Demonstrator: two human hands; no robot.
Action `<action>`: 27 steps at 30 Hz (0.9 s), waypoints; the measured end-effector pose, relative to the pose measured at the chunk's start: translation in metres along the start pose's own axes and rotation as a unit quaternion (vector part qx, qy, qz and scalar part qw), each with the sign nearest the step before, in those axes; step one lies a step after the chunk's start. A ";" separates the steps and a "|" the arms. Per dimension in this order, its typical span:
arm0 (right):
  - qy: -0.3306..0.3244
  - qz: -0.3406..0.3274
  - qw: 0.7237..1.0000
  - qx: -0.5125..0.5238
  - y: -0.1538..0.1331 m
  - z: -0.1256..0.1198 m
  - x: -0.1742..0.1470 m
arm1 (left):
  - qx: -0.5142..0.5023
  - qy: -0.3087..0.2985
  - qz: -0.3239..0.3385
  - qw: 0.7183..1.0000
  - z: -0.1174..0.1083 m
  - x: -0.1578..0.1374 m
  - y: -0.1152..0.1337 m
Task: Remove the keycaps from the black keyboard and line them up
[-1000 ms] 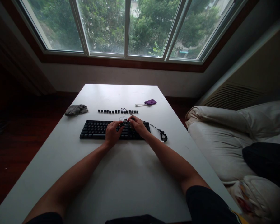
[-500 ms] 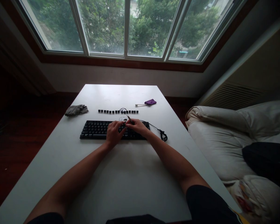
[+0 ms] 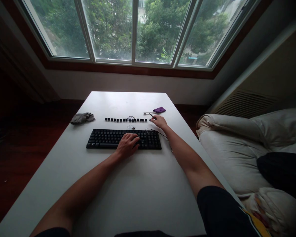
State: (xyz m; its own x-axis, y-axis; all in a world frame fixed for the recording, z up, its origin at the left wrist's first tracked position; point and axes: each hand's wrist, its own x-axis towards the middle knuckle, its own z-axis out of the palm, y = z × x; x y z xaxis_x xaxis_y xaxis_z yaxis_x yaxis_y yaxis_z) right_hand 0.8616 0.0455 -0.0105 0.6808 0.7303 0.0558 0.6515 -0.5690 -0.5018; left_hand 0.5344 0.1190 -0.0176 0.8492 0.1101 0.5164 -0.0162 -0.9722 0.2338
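Note:
A black keyboard (image 3: pixel 103 138) lies on the white table (image 3: pixel 128 191). My left hand (image 3: pixel 127 144) rests on its right half, fingers stretched over the keys and holding nothing visible. Beyond the keyboard, a row of black keycaps (image 3: pixel 120 120) runs from left to right. At the right end of this row is my right hand (image 3: pixel 160 121), closed around a thin pen-like tool (image 3: pixel 152 116) that points up and left. A single keycap (image 3: pixel 150 120) is at its fingertips; whether it is pinched or on the table I cannot tell.
Behind the keyboard lies a small clear round dish (image 3: pixel 131 127). A grey cloth (image 3: pixel 82 118) is at the left edge, and a purple cloth (image 3: pixel 159 109) with a white stick (image 3: pixel 148 113) at the back right. A cable (image 3: pixel 162 134) passes under my right forearm. A pale sofa (image 3: pixel 227 141) stands right.
My right hand has left the keyboard and moved away and to the right, to the end of the keycap row, with the tool still in it. My left hand has flattened on the keys.

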 end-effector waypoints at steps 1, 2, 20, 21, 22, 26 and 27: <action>-0.007 0.002 1.000 -0.013 0.001 0.003 0.003 | 0.002 -0.003 0.000 1.000 0.000 0.000 -0.001; -0.012 0.003 1.000 -0.024 0.001 0.005 0.006 | 0.003 -0.005 0.000 1.000 0.001 0.000 -0.003; 0.005 0.013 0.996 -0.092 -0.018 0.007 0.005 | -0.004 -0.014 0.002 1.000 0.002 0.001 -0.004; 0.014 0.016 0.996 -0.090 -0.019 0.006 0.003 | -0.005 -0.015 0.003 1.000 0.002 0.001 -0.004; 0.024 0.018 0.996 -0.086 -0.019 0.004 0.002 | -0.005 -0.015 0.004 1.000 0.001 0.001 -0.004; 0.059 0.006 0.998 -0.031 -0.020 0.000 -0.009 | -0.003 -0.021 0.014 1.000 0.001 0.002 -0.001; 0.066 -0.005 0.998 -0.007 -0.021 -0.001 -0.013 | -0.003 -0.023 0.018 1.000 0.000 0.002 0.000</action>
State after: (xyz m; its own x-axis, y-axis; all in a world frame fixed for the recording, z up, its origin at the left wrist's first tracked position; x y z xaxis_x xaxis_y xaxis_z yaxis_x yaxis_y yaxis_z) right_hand 0.8393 0.0471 -0.0002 0.7116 0.6805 0.1746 0.6625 -0.5672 -0.4892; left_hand 0.5363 0.1193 -0.0171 0.8717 0.0660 0.4855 -0.0491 -0.9741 0.2207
